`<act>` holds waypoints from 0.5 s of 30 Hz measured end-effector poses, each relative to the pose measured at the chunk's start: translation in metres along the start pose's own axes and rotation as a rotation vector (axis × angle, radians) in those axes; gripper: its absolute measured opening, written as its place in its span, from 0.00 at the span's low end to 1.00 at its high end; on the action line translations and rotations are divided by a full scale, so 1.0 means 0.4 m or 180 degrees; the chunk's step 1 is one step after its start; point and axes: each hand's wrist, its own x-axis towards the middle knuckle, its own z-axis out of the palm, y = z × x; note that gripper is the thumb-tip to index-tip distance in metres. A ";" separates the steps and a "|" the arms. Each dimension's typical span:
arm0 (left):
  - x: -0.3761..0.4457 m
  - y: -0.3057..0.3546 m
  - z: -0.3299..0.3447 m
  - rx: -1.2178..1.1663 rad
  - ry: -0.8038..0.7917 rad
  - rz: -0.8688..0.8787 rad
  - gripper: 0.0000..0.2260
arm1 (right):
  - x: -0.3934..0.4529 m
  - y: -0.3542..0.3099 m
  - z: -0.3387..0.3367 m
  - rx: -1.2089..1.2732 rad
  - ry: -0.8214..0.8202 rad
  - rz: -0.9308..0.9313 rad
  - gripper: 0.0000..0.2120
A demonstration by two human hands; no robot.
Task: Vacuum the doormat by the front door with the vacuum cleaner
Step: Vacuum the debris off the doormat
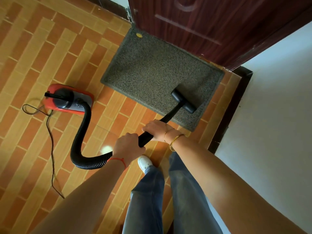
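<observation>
Orange and tan brick-pattern tiles are covering the floor of an entryway, running up to a dark red-brown wooden door and a white wall on the right with a dark baseboard. Lying flat on the tiles, right against the foot of the door, is a grey speckled doormat, with a small yellow spot near its far left corner. A black floor nozzle is sitting on the mat's near right part, joined to a black wand slanting back toward the person. The right hand is gripping the wand's near end, fingers curled round it, gold bangles on the wrist. The left hand is wrapping its fingers round the ribbed black hose just behind. The hose is looping left to a red and grey canister vacuum standing on the tiles, apart from the mat, its black power cord trailing toward the viewer. Blue jeans and one white shoe are showing below.
</observation>
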 end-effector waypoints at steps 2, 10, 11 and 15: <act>-0.037 -0.040 0.026 0.0020 -0.0031 -0.0020 0.08 | 0.008 -0.055 0.024 -0.0017 0.0026 -0.0023 0.07; -0.128 -0.144 0.083 0.0137 -0.0022 -0.0117 0.09 | 0.050 -0.194 0.075 -0.0024 0.0014 -0.0069 0.08; -0.131 -0.150 0.083 0.0150 -0.0015 -0.0120 0.09 | 0.054 -0.200 0.077 -0.0039 0.0019 -0.0056 0.08; -0.124 -0.152 0.080 0.0147 0.0012 -0.0096 0.09 | 0.053 -0.196 0.075 -0.0032 0.0074 -0.0052 0.07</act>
